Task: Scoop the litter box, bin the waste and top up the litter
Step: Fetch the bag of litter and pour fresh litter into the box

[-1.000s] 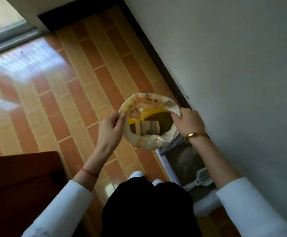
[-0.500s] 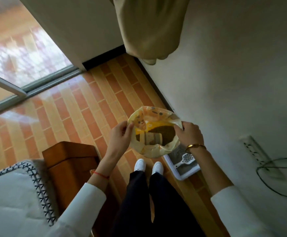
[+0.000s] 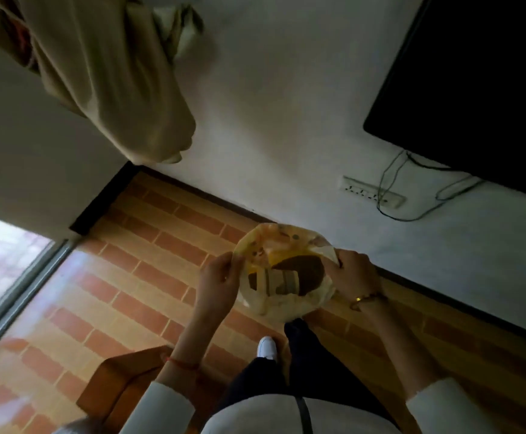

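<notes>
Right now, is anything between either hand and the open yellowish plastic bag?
No. The left hand and right hand already pinch opposite rims of the yellowish plastic bag, holding it open above the brick-patterned floor.

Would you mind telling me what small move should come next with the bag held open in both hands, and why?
Probably draw the rim together to close the translucent yellowish plastic bag. The left hand and right hand each pinch an opposite edge, the mouth gapes, and dark material already sits inside.
</notes>
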A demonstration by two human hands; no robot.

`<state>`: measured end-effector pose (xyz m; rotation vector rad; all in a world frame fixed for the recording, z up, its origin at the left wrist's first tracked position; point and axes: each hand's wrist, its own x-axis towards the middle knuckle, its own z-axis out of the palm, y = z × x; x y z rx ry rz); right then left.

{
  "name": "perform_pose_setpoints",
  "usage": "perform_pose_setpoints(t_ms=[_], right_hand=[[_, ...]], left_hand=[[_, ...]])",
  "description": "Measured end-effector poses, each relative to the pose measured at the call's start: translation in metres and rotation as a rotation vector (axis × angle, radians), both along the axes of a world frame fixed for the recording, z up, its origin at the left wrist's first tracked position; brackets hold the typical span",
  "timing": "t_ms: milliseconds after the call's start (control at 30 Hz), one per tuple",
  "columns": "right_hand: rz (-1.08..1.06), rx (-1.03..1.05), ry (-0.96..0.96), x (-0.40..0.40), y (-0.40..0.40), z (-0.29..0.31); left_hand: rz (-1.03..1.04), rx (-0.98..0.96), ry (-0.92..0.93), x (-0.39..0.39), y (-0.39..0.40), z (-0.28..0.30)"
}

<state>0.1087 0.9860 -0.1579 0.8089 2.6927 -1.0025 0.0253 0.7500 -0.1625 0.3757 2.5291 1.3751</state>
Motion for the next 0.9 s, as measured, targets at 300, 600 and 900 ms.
perform_pose_setpoints(t_ms=[300, 600, 900], right_hand=[[-0.519, -0.009, -0.003, 0.177, 0.036, 0.014], [-0.854, 0.036, -0.057, 0.381, 0.103, 0.02], [-1.102, 0.068, -0.172, 0.575, 0.198, 0.032]], left_hand=[[-0.519, -0.023, 0.015, 0.073, 0.099, 0.008], [-0.883, -0.036, 0.072, 0.222, 0.251, 0.01], [-1.066, -0.017, 0.095, 0.413, 0.403, 0.019]])
